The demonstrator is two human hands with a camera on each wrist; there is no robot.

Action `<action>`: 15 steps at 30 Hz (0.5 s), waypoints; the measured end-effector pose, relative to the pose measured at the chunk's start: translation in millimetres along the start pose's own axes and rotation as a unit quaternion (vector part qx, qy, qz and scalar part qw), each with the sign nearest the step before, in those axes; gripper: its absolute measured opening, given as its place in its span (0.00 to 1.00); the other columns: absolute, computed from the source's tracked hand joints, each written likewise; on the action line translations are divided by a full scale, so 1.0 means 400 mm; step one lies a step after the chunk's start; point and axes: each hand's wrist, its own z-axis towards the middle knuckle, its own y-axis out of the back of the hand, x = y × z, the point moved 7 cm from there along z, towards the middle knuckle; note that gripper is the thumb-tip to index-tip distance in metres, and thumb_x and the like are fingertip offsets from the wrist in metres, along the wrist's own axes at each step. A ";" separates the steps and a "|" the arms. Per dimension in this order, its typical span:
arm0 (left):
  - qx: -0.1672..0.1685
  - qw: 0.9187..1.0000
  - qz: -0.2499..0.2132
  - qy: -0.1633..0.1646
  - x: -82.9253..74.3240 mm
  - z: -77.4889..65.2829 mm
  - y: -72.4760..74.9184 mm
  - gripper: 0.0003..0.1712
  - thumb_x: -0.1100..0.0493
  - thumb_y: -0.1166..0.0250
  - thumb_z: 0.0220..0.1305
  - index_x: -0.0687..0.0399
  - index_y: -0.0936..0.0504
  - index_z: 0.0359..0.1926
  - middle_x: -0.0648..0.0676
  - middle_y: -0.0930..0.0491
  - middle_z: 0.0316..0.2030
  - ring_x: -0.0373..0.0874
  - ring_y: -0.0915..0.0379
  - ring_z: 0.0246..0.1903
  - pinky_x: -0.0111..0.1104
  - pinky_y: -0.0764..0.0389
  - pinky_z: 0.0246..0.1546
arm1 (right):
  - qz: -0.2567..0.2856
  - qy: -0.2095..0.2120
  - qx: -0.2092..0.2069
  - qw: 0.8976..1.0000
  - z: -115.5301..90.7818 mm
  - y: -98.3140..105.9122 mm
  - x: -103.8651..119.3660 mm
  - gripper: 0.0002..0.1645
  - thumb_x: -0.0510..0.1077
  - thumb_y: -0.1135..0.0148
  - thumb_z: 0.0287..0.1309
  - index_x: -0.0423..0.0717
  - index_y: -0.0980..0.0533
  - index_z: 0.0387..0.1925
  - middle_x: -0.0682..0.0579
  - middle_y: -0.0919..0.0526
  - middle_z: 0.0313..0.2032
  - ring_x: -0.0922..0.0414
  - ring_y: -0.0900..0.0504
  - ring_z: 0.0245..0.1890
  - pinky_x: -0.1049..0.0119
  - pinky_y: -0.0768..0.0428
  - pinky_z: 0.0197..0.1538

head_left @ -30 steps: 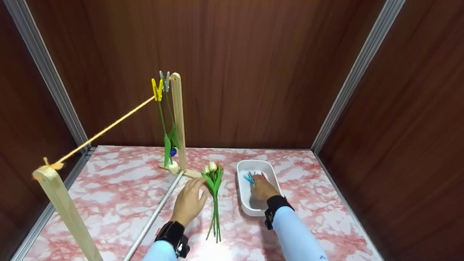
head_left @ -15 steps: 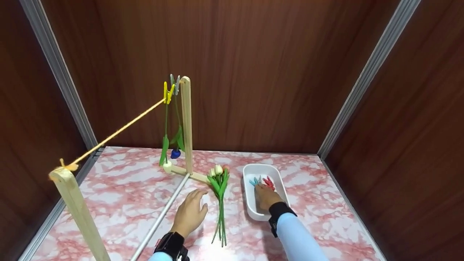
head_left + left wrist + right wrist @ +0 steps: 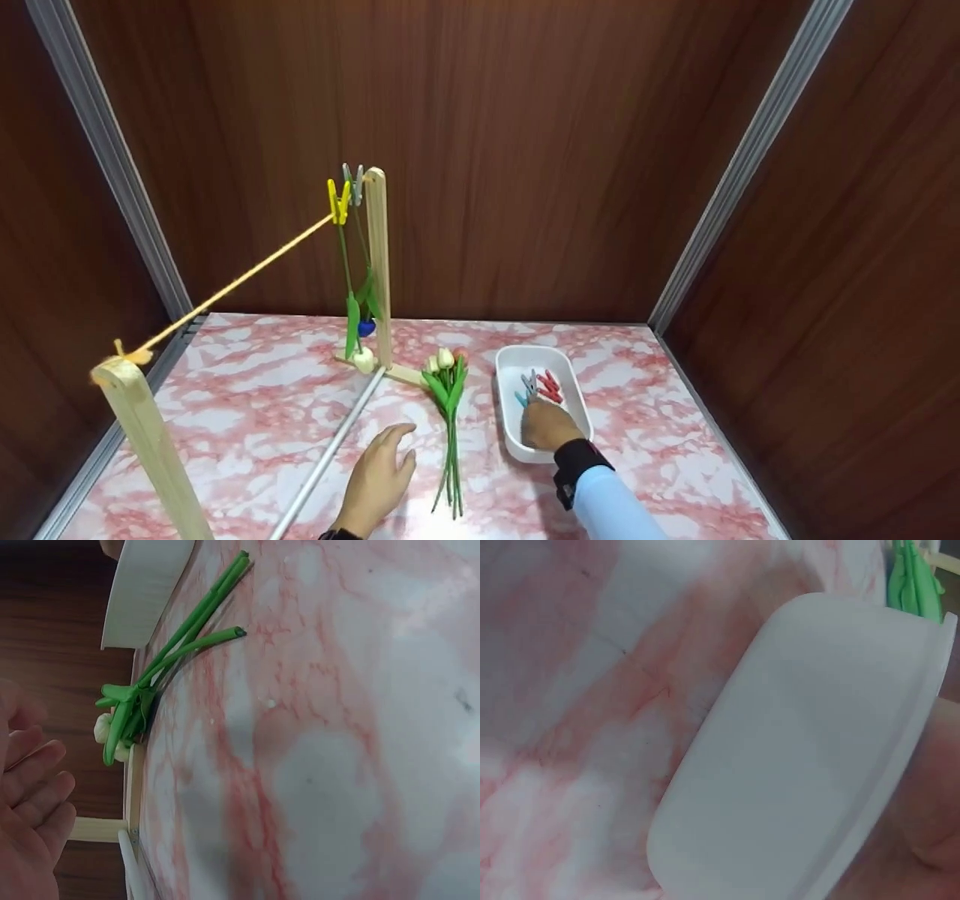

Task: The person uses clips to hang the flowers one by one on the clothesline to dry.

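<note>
In the head view my right hand (image 3: 551, 425) reaches down into a white plastic tub (image 3: 504, 442), its fingers beside a grey clothespin (image 3: 530, 382) and a blue clothespin (image 3: 520, 399). The fingertips are hidden behind the hand, so a grip on either pin cannot be made out. Red clothespins (image 3: 550, 386) lie farther back in the tub. My left hand (image 3: 379, 476) hovers over the table with loosely bent fingers, holding nothing. Just right of it lies a bunch of artificial tulips (image 3: 448, 397). The tub's outer wall (image 3: 780, 750) fills much of the right wrist view.
A yellow cord (image 3: 247, 277) runs between two wooden posts (image 3: 379, 270) at left. A yellow clothespin (image 3: 339, 202) and another grey one hang a white tulip (image 3: 364, 360) and a blue tulip (image 3: 367, 328) from it. A pale rod (image 3: 330, 450) joins the posts' feet.
My left hand has drawn back toward me, away from the tulips. My right hand has shifted nearer within the tub, uncovering more red clothespins; the blue pin sits closer to me.
</note>
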 end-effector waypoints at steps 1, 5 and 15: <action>0.005 1.000 -0.002 0.007 0.006 -0.004 0.000 0.23 0.62 0.34 0.74 0.57 0.19 0.67 0.60 0.17 0.67 0.63 0.19 0.67 0.57 0.16 0.67 | -0.005 -0.007 -0.014 1.000 0.005 0.001 -0.006 0.02 0.32 0.34 0.58 0.35 0.20 0.33 0.36 0.12 0.37 0.41 0.12 0.38 0.40 0.12 0.48; 0.006 1.000 -0.008 0.009 0.011 -0.003 0.001 0.23 0.62 0.33 0.74 0.57 0.19 0.67 0.60 0.16 0.66 0.63 0.19 0.67 0.57 0.16 0.65 | -0.013 -0.043 -0.065 0.997 0.019 0.009 -0.032 0.05 0.31 0.30 0.54 0.35 0.20 0.32 0.36 0.10 0.35 0.43 0.10 0.37 0.42 0.11 0.47; -0.010 1.000 -0.021 0.002 -0.023 0.022 0.014 0.21 0.62 0.32 0.73 0.55 0.17 0.65 0.58 0.14 0.64 0.61 0.17 0.65 0.54 0.15 0.64 | 0.018 0.024 -0.025 0.999 0.043 -0.002 -0.003 0.08 0.28 0.23 0.50 0.36 0.16 0.32 0.40 0.12 0.36 0.43 0.13 0.41 0.42 0.12 0.51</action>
